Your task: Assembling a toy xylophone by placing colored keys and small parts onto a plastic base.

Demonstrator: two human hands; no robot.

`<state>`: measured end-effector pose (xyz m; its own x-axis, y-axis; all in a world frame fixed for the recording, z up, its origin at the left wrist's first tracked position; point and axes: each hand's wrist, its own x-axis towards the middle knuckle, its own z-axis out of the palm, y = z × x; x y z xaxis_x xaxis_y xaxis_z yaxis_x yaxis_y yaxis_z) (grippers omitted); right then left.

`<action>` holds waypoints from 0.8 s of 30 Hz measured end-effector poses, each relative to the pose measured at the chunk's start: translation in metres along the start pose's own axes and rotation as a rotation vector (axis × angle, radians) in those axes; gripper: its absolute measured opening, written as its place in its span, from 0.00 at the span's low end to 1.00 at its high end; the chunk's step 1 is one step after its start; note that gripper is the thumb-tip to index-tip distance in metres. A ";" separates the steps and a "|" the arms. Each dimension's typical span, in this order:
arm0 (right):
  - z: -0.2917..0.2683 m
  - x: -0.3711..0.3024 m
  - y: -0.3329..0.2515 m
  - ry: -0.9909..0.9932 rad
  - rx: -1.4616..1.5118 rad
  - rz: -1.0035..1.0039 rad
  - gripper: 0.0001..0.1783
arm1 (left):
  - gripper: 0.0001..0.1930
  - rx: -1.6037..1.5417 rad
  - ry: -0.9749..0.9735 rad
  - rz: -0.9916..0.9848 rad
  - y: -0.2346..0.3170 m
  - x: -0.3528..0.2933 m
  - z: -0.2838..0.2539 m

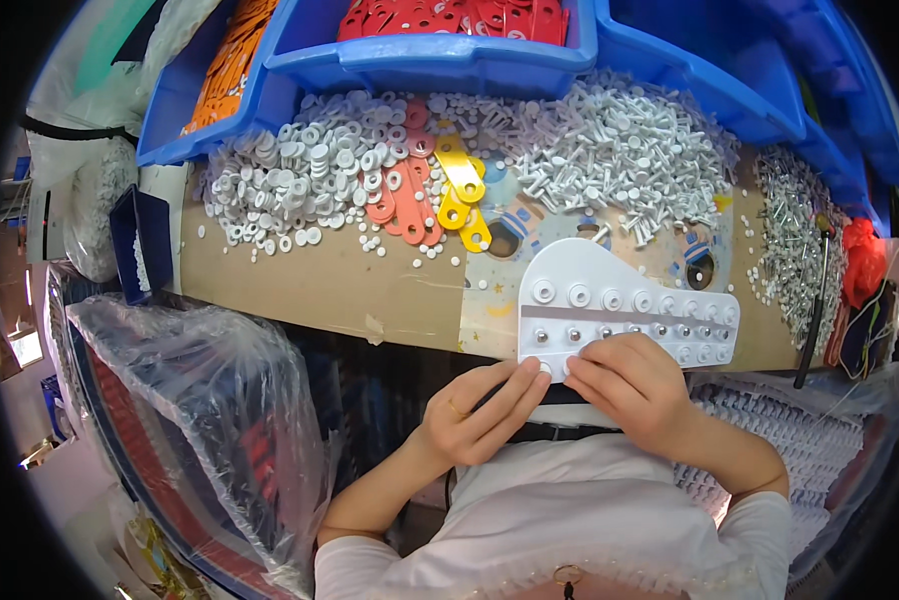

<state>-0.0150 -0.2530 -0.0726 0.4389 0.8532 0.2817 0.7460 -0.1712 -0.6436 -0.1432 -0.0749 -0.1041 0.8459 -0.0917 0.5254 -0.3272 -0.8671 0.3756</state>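
Observation:
A white plastic board, rounded and taller at its left end, lies at the table's near edge. Rows of white round rings and a middle row of metal studs run along it. At its near left corner, the fingers of my left hand are pressed together beside a white ring. My right hand bends over the near row just to the right, fingertips close together on the board. Whatever small piece either hand pinches is hidden by the fingers. A ring sits on a left finger.
Beyond the board lie heaps of white washers and white plastic rivets, with coral strips and yellow strips between. Metal pins are piled at right. Blue bins line the back. A plastic-covered crate stands left below.

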 end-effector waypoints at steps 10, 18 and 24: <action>0.006 -0.007 -0.002 0.109 -0.087 -0.038 0.15 | 0.21 -0.042 0.033 -0.074 0.002 0.005 0.008; 0.012 -0.007 0.001 0.121 -0.176 -0.107 0.15 | 0.29 -0.059 -0.073 -0.153 0.002 0.014 0.004; 0.015 -0.014 0.003 0.235 -0.049 0.036 0.15 | 0.30 -0.081 -0.137 -0.150 0.000 0.019 0.004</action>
<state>-0.0264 -0.2578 -0.0894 0.5656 0.7093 0.4207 0.7488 -0.2280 -0.6224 -0.1256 -0.0785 -0.0975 0.9353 -0.0355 0.3522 -0.2218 -0.8342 0.5049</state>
